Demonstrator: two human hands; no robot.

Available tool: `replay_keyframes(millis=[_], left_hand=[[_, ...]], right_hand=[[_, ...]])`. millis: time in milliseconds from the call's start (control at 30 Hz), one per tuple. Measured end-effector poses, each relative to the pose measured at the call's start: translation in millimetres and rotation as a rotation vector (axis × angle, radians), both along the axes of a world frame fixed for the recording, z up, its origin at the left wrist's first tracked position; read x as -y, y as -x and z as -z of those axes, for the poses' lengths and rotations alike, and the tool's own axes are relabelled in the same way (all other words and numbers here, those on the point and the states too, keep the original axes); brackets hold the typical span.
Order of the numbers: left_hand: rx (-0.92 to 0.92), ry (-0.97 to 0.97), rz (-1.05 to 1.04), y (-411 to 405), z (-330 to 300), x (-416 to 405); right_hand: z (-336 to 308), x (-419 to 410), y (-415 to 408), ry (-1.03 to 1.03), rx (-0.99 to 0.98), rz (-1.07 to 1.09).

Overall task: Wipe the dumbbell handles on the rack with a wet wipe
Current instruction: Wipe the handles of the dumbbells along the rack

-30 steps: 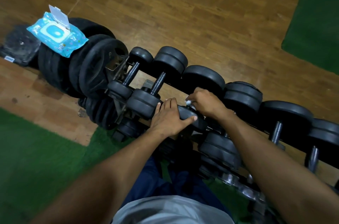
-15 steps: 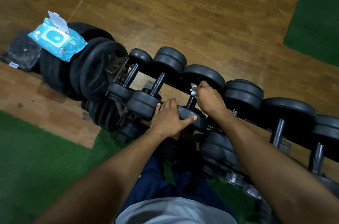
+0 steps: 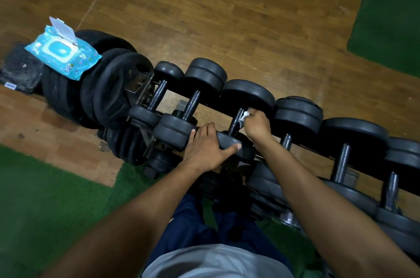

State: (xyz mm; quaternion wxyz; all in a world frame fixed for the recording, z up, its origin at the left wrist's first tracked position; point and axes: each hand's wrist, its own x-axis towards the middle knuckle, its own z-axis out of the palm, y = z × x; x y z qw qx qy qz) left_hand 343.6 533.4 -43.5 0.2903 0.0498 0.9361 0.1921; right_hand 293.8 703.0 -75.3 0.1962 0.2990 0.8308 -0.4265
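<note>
Several black dumbbells lie side by side on a dark rack (image 3: 302, 147) that runs from centre left to lower right. My right hand (image 3: 258, 123) holds a white wet wipe (image 3: 244, 116) against the far part of the handle (image 3: 235, 121) of the third dumbbell from the left. My left hand (image 3: 205, 148) grips the near head (image 3: 236, 145) of that same dumbbell, thumb along its front. The handles of the first two dumbbells (image 3: 156, 95) (image 3: 192, 104) are bare, and so are the handles to the right (image 3: 341, 163).
A blue wet-wipe pack (image 3: 62, 54) with its lid flipped open lies on black weight plates (image 3: 106, 86) stacked at the rack's left end. More dumbbells sit on a lower tier (image 3: 268, 184). Wooden floor lies beyond, green turf (image 3: 45, 198) on my side and far right.
My right hand has slid the wipe along the third dumbbell's handle from the near head to the far end. My left hand has kept its grip on the near head.
</note>
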Motion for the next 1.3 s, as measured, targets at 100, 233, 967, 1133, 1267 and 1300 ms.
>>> replay_keyframes(millis=[100,233,967,1133,1267,1300], left_hand=[[0.002,0.015,0.004,1,0,0],[0.004,0.020,0.007,0,-1,-1],[-0.106,0.087,0.067,4,-4,-23],[-0.122,0.085,0.072,3,-3,-22],[-0.128,0.099,0.079,2,-2,-20],[-0.132,0.101,0.080,2,-1,-20]], right_hand=[[2,3,3,0.047,0.023,0.070],[31,-5,-7,0.208,0.140,0.151],[16,-12,-17,0.437,0.285,0.077],[11,-13,-10,0.548,0.338,0.068],[14,-16,-11,0.471,0.323,-0.019],[15,-18,-13,0.443,0.295,-0.040]])
